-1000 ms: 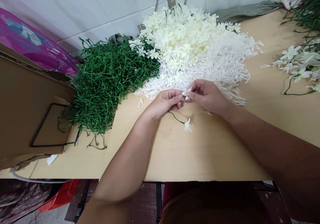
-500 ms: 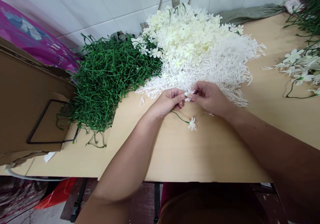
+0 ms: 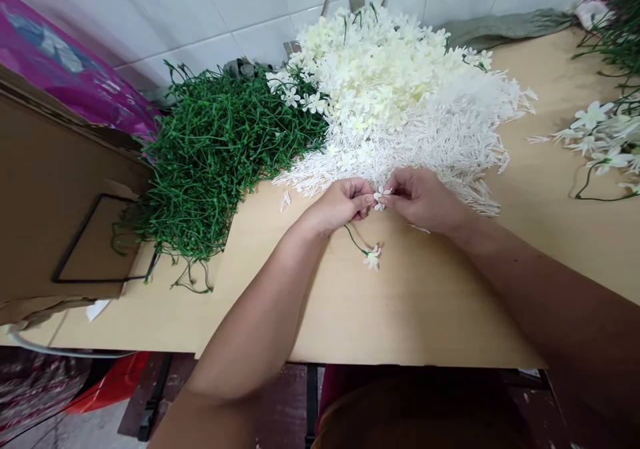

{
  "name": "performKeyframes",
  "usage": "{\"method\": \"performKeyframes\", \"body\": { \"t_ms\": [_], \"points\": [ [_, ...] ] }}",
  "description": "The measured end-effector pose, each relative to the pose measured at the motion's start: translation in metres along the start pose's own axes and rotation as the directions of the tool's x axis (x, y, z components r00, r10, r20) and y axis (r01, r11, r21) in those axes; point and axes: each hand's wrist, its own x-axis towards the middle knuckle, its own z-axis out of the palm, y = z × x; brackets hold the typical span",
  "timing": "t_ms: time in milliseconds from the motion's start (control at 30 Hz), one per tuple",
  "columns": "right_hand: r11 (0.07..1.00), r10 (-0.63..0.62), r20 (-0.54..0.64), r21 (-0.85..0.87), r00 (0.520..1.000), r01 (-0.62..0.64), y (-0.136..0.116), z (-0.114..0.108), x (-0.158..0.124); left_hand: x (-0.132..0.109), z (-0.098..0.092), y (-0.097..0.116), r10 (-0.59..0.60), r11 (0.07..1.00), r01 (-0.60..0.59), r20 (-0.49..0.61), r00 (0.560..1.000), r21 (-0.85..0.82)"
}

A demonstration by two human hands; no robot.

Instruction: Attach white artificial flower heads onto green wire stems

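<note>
Between my fingertips is a small white flower [image 3: 380,198]. My left hand [image 3: 349,203] pinches a green stem whose end is mostly hidden behind the fingers. From under this hand the stem [image 3: 353,238] curves down to a second white flower [image 3: 373,257], which hangs just over the table. My right hand [image 3: 413,197] grips the small flower's petals with thumb and forefinger. Thin white pieces [image 3: 421,228] show below the right palm. Right behind both hands lies a pile of white stamens [image 3: 440,142], with cream-white blossoms [image 3: 380,62] heaped on top.
A heap of green stems [image 3: 225,142] lies at the left, beside a cardboard box [image 3: 60,202] and a black wire frame [image 3: 80,239]. More white flowers [image 3: 600,132] and green stems [image 3: 613,42] are at the right. The table's front edge [image 3: 400,363] runs near my body.
The hanging flower on the stem has swung left and slightly down. Both hands remain together at the small flower, whose petals now face the camera more openly.
</note>
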Motion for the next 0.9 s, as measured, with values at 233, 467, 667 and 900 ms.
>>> {"method": "performKeyframes", "body": {
  "t_ms": [233, 467, 667, 900],
  "points": [
    [0.998, -0.032, -0.011, -0.058, 0.999, 0.032, 0.000, 0.004, -0.001, 0.001, 0.001, -0.002, 0.019, 1.000, -0.019, 0.011, 1.000, 0.018],
    [0.992, 0.038, 0.005, 0.123, 0.999, -0.038, 0.000, 0.004, -0.001, -0.001, -0.002, 0.002, -0.029, 0.999, 0.029, 0.014, 0.999, -0.018],
    [0.954, 0.083, 0.065, 0.282, 0.994, -0.098, -0.007, -0.004, -0.002, 0.000, -0.006, -0.002, 0.016, 0.999, -0.015, 0.043, 0.999, -0.033],
    [0.933, 0.081, 0.078, 0.345, 0.994, -0.103, -0.010, -0.007, -0.002, 0.001, -0.005, -0.005, 0.030, 0.998, -0.028, 0.034, 0.999, -0.063]
  ]
}}
